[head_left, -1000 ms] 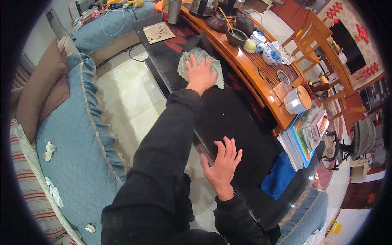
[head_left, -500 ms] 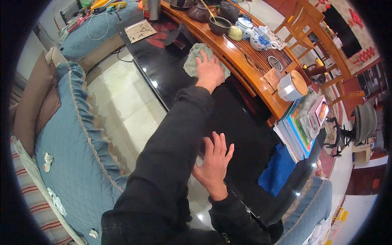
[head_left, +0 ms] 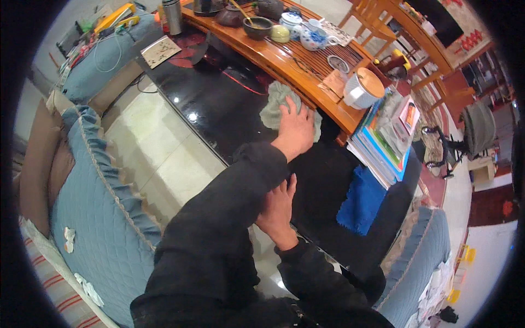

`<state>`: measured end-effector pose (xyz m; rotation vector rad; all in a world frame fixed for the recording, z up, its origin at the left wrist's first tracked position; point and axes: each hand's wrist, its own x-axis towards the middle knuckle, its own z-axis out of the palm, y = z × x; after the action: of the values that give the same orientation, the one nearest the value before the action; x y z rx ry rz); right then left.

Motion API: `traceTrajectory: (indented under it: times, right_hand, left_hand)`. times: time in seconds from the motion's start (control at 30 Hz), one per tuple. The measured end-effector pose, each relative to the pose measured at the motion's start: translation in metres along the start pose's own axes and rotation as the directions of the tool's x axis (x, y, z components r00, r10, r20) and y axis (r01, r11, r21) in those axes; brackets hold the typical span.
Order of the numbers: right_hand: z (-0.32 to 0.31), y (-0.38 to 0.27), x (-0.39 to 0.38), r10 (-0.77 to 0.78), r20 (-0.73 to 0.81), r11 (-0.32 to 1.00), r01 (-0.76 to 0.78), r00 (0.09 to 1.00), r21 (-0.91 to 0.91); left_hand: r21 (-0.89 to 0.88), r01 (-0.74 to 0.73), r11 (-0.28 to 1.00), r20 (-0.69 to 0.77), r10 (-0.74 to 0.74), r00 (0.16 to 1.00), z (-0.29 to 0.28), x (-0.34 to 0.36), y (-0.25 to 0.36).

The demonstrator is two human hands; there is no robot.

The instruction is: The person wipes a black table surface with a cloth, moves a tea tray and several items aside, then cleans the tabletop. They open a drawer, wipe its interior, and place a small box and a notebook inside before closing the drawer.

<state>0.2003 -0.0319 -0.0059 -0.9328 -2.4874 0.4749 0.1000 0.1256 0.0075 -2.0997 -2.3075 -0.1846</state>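
Observation:
My left hand [head_left: 296,131] lies with fingers spread on a crumpled pale grey-green cloth [head_left: 272,113]. The cloth rests on a glossy black tabletop [head_left: 224,117], close against the front edge of a wooden tea tray [head_left: 311,87]. Lower down, near the table's near edge, is my right hand [head_left: 279,216], holding nothing that I can see. Its fingers are stretched out, partly hidden behind my left sleeve. A blue cloth [head_left: 361,205] lies flat on the table to the right.
A stack of books and papers [head_left: 383,145] stands right of the tray, beside a lidded white canister [head_left: 362,90]. The tray carries a dark bowl [head_left: 257,28] and a blue-and-white teapot [head_left: 314,39]. A steel flask [head_left: 171,16] stands far left, near a blue quilted sofa [head_left: 104,218].
My left hand and the grey-green cloth have moved along the table, nearer and to the right. My right hand has shifted partly behind the left sleeve. The whole view has shifted too.

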Motion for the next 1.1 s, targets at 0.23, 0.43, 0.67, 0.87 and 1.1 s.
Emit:
traceTrajectory:
  times: [0.23, 0.43, 0.67, 0.87, 1.1]
  right_hand:
    - [-0.032, 0.01, -0.026, 0.232, -0.245, 0.923, -0.134, 0.941, 0.361]
    - [-0.032, 0.02, -0.033, 0.18, -0.265, 0.965, -0.119, 0.947, 0.233]
    - [-0.025, 0.031, -0.042, 0.153, -0.239, 0.944, -0.07, 0.959, 0.323]
    - [-0.021, 0.034, -0.038, 0.093, -0.323, 0.973, -0.018, 0.942, 0.229]
    - [-0.025, 0.032, -0.033, 0.136, -0.334, 0.948, -0.024, 0.933, 0.317]
  left_hand:
    - [-0.113, -0.279, 0.954, -0.192, 0.255, 0.948, 0.007, -0.021, 0.036]
    - [-0.57, -0.313, 0.76, -0.271, 0.185, 0.945, 0.006, -0.018, 0.052]
    - [-0.461, -0.27, 0.845, -0.237, 0.176, 0.955, 0.017, 0.012, 0.05]
    - [-0.291, -0.278, 0.915, -0.39, 0.152, 0.908, 0.014, -0.009, 0.049]
    - [-0.256, -0.268, 0.929, -0.363, 0.165, 0.917, 0.007, -0.111, -0.028]
